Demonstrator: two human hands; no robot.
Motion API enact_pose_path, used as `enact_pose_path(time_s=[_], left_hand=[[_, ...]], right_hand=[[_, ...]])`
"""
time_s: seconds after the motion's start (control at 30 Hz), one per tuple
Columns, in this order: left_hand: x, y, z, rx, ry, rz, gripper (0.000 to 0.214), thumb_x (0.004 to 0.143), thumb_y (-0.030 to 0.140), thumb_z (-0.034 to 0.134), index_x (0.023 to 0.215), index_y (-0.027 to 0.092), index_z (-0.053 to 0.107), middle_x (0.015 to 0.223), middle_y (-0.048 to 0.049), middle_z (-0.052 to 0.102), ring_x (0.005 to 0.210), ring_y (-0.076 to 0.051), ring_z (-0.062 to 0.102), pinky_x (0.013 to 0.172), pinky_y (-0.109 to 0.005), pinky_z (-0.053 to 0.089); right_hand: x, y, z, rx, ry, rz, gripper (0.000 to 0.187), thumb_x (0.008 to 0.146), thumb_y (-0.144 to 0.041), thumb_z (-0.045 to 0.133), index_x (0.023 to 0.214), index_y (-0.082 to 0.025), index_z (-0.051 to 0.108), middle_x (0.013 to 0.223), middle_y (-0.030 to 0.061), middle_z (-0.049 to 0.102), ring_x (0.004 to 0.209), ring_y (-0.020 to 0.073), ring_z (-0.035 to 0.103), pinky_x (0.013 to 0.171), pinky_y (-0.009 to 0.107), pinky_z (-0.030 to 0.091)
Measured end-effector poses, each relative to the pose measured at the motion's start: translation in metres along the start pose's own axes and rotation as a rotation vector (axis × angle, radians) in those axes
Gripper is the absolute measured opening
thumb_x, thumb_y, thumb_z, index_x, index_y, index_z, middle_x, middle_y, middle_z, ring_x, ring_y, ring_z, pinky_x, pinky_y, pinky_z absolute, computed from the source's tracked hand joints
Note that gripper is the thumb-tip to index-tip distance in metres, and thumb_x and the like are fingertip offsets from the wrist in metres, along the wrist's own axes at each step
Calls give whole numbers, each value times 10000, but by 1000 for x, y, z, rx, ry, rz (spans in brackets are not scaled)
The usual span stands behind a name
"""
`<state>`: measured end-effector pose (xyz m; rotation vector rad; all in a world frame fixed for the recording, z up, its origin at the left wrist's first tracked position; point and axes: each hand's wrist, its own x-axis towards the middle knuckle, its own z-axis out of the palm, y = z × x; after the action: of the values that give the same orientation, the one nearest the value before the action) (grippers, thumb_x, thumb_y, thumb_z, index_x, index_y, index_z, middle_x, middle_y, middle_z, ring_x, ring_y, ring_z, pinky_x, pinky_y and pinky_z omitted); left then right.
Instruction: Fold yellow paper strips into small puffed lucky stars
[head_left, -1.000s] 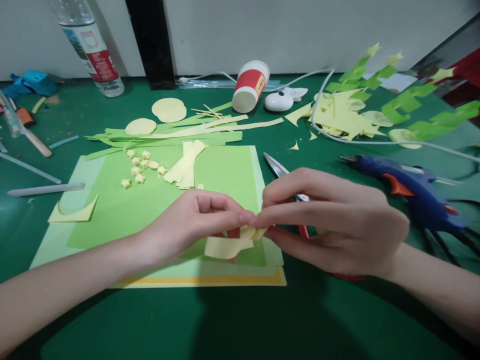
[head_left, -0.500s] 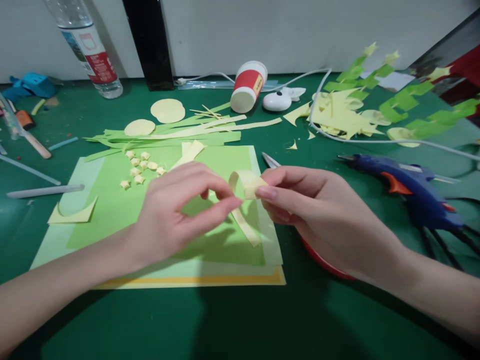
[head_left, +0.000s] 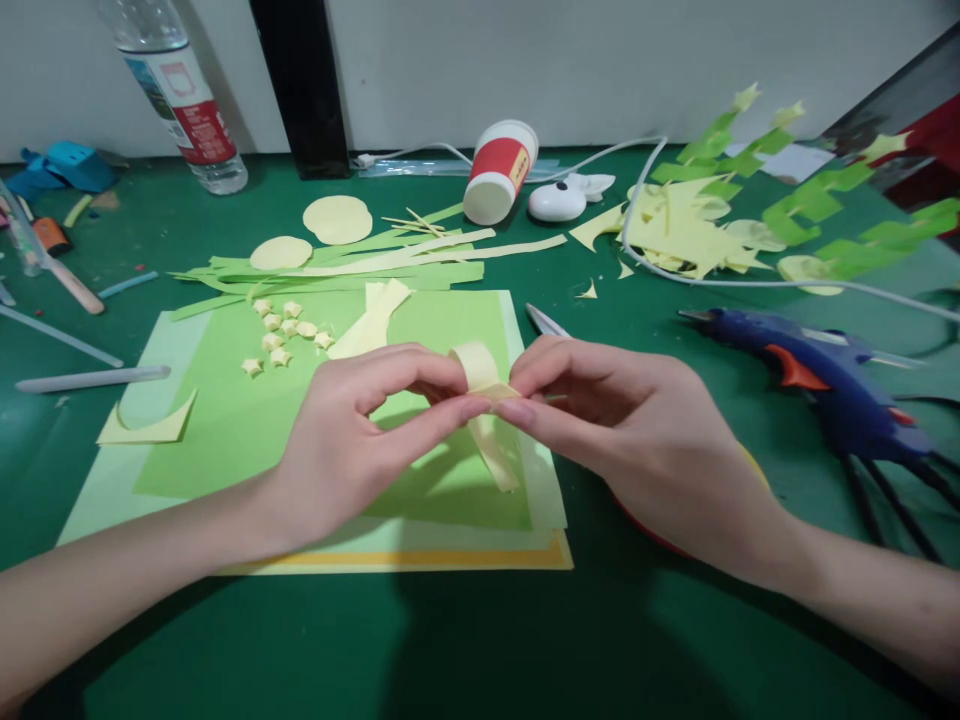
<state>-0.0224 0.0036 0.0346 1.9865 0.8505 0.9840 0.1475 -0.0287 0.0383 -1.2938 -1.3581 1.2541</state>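
head view: a pale yellow paper strip [head_left: 478,362] is held between both hands, just above the right part of a stack of paper sheets [head_left: 217,460] on the green desk [head_left: 300,640]. the left hand [head_left: 360,430] has its grip pinching the strip's folded part between thumb and forefinger; the right hand [head_left: 645,430] pinches the same part from the other side, the thumb tips close together. the strip arches up in a loop, and its free end hangs toward the stack's near edge.

it should handle as something very light, springy along its length but easily creased, and likely to tear if pulled hard; dry paper like this probably won't slip much. the best hold looks to be at the fold, with the very fingertips, leaving the loop loose.

around it, matte green sheets show yellow and orange layers at the near edge; small puffy paper stars [head_left: 280,357] and overlapping flat strips [head_left: 371,312] lie toward the stack's far edge. a smooth metal scissors tip [head_left: 546,320] shows beyond the right hand, and a hard blue plastic glue gun [head_left: 832,365] lies toward the desk's right side.
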Motion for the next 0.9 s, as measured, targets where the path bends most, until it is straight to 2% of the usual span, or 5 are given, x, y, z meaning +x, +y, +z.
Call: enact_pose_path(time_s=[0.2, 0.4, 0.6, 0.77, 0.9], left_hand=[[2, 2, 1, -134, -17, -119, 48, 739, 178, 629, 705, 154, 605, 677, 45, 611, 608, -41, 541, 551, -125, 440], [3, 3, 0, -95, -70, -142, 51, 752, 157, 611, 735, 184, 651, 740, 52, 636, 673, -41, 563, 602, -114, 442], [4, 2, -2, -129, -100, -179, 171, 865, 228, 446, 848, 179, 609, 784, 27, 622, 696, -57, 569, 613, -131, 446], [2, -2, 1, 30, -229, -56, 210, 852, 224, 462, 668, 145, 524, 603, 40, 520, 551, -53, 473, 503, -152, 367], [-1, -6, 5, 129, -218, 114, 265, 874, 182, 394, 621, 142, 462, 573, 30, 443, 528, -63, 403, 490, -183, 326]], right_hand=[[0, -3, -1, -108, -37, -5, 152, 716, -313, 609, 660, -180, 564, 647, -12, 519, 583, 83, 460, 456, 200, 345], [3, -3, 0, -225, -150, 34, 177, 729, -272, 563, 601, -159, 515, 624, -4, 526, 539, 78, 435, 444, 198, 347], [3, 1, -2, -33, -124, 109, 171, 735, -295, 594, 647, -161, 535, 630, -14, 533, 543, 72, 461, 471, 191, 359], [1, 4, -2, 126, -143, 132, 156, 720, -236, 632, 627, -161, 533, 579, -42, 477, 499, 42, 394, 438, 165, 306], [-1, 5, -2, 222, -207, 217, 155, 744, -259, 623, 656, -161, 541, 602, -37, 479, 513, 41, 396, 450, 164, 307]])
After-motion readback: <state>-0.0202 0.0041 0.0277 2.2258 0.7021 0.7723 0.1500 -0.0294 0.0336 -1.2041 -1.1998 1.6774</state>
